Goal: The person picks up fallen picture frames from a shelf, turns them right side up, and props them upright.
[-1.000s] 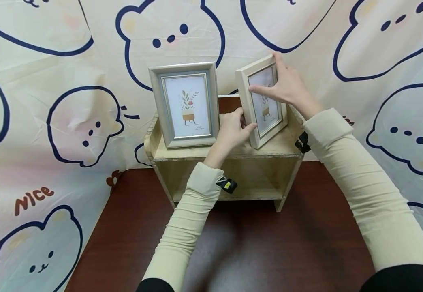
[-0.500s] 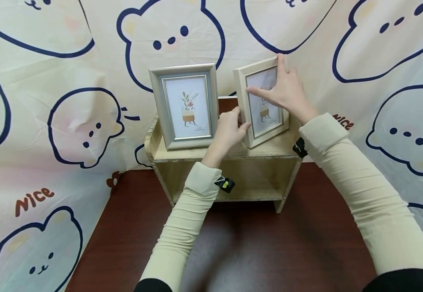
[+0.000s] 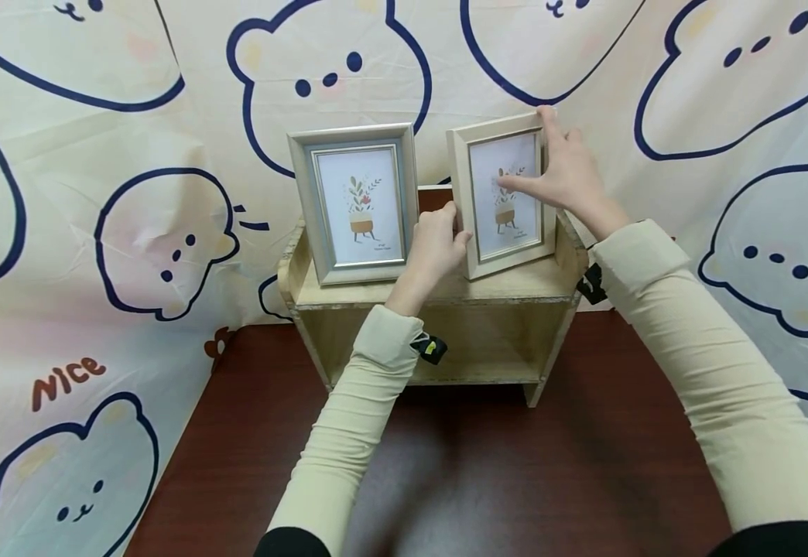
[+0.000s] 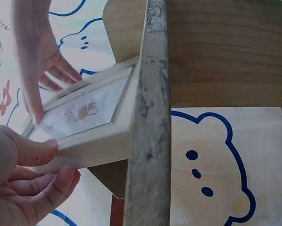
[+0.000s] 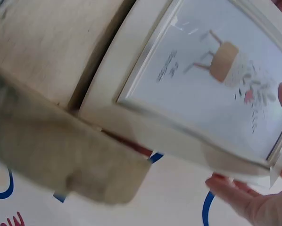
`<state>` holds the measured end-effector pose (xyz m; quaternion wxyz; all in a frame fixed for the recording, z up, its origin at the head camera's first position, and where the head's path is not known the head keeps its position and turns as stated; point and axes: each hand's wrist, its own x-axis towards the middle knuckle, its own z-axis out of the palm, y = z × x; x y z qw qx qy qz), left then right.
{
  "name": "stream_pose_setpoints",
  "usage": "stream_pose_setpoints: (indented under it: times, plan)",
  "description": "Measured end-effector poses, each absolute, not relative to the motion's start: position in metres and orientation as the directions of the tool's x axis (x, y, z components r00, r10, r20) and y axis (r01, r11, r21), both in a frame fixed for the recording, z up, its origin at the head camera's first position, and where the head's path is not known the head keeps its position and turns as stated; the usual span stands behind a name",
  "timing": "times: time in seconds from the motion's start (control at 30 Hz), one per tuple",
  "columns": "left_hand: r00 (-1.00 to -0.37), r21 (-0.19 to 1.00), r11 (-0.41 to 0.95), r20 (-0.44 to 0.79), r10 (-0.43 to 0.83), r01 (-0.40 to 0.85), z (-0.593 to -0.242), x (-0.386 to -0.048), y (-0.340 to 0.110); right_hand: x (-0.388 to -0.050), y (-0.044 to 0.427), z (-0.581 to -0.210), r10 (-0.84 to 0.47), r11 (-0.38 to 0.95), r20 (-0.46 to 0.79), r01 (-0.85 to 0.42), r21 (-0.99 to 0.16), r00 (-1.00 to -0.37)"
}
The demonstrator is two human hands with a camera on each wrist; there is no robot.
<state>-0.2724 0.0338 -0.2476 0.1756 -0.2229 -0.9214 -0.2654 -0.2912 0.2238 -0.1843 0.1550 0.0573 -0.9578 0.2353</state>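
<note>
Two picture frames stand on top of a small wooden shelf [image 3: 515, 292]. The right picture frame [image 3: 458, 186], cream with a potted-plant print, is angled a little toward the left one. At its lower left edge my left hand [image 3: 435, 244] holds on, thumb in front and fingers bent at the side, as the left wrist view also shows. My right hand [image 3: 571, 174] holds its upper right corner. The thumb lies across the front and the other fingers reach over the edge, partly hidden. Left of my hands stands the silver-grey picture frame [image 3: 306, 209], with a matching print.
Raised side panels [image 3: 571, 251] bound the shelf top at left and right. The open compartment [image 3: 481, 340] lies beneath. The shelf stands on a dark red-brown table [image 3: 515, 480], against a cartoon-bear cloth [image 3: 167, 139].
The cream picture frame has turned to face more forward. My right hand has shifted slightly right with its corner, and my left hand slightly left. The silver-grey frame stays put.
</note>
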Motion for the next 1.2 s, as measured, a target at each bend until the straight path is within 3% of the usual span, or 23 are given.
stream_pose_setpoints:
  times: [0.33,0.77,1.2]
  plan:
    - [-0.842,0.391,0.776,0.438,0.315,0.494,-0.246,-0.279,0.033,-0.289,0.237,-0.180,-0.105,0.875,0.346,-0.252,-0.413,-0.932]
    - [-0.819,0.346,0.793,0.483,0.309,0.502,-0.248,-0.283,0.031,-0.281,0.250,-0.183,-0.168,0.752,0.351,-0.350,-0.559,-0.921]
    - [-0.840,0.357,0.804,0.454,0.296,0.476,-0.248,-0.285,0.031,-0.281,0.254,-0.184,-0.176,0.762,0.324,-0.337,-0.553,-0.930]
